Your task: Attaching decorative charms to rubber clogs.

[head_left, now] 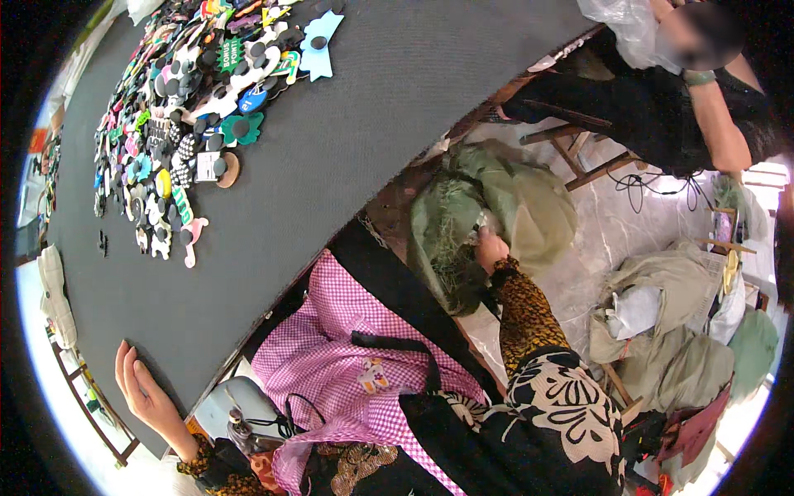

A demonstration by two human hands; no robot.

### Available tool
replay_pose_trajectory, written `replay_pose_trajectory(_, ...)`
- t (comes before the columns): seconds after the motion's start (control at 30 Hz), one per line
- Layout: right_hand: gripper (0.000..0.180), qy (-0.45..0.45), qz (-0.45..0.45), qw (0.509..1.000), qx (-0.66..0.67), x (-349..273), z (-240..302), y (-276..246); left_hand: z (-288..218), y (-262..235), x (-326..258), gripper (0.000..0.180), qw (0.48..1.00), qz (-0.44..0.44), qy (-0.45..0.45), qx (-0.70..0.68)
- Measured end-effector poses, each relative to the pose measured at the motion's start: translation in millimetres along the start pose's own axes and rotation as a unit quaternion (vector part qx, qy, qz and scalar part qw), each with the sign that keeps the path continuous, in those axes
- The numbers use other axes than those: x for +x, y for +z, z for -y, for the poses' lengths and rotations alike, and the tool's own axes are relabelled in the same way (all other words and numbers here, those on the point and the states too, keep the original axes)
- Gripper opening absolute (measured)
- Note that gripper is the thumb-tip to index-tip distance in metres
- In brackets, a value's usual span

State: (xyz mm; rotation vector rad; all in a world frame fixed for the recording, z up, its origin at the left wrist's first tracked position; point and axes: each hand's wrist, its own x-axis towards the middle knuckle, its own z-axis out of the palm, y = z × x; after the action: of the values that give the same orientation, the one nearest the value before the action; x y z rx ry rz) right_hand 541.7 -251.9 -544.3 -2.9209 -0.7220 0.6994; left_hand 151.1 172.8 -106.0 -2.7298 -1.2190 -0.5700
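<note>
My left hand (142, 390) lies flat on the near edge of the dark grey table (356, 107), fingers apart and holding nothing. My right hand (490, 248) reaches down beside the table into a large olive-green woven sack (529, 198) on the floor, its fingers closed around something pale and crinkly inside; what it is stays unclear. A patterned orange-and-black sleeve covers that forearm. At the far left of the table sits a heap of colourful flat cut-out shapes with black round discs (190, 107) on them.
A pink checked cloth (347, 339) covers my lap, with a black strap across it. Another person in black (695, 99) sits at the upper right by wooden stool legs and cables. More green sacks and pale bundles (686, 331) lie on the marble floor at right.
</note>
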Motion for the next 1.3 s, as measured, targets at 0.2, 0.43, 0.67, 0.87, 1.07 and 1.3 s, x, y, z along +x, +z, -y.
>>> replay_pose_trajectory(0.2,0.031,0.008,-0.071,0.988,0.135,-35,-18,-59,-2,1,2,0.024,1.000,-0.012,0.013,-0.017)
replay_pose_trajectory(0.43,0.031,0.045,-0.191,0.972,0.127,-46,-38,-112,-2,4,0,0.024,0.999,-0.016,-0.014,-0.029)
replay_pose_trajectory(0.67,0.027,-0.050,-0.275,0.925,0.256,-52,-25,-203,-4,7,0,0.020,0.998,-0.042,0.039,-0.030)
replay_pose_trajectory(0.87,0.026,-0.170,-0.343,0.902,0.200,-70,7,-294,-60,-15,8,0.022,0.989,-0.062,0.038,-0.132)
replay_pose_trajectory(1.07,0.027,-0.301,-0.421,0.840,0.160,-120,46,-370,-161,-34,17,0.021,0.929,0.035,0.195,-0.313)
replay_pose_trajectory(1.3,0.029,-0.425,-0.419,0.793,0.119,-167,89,-408,-231,13,21,0.056,0.866,0.092,0.319,-0.375)
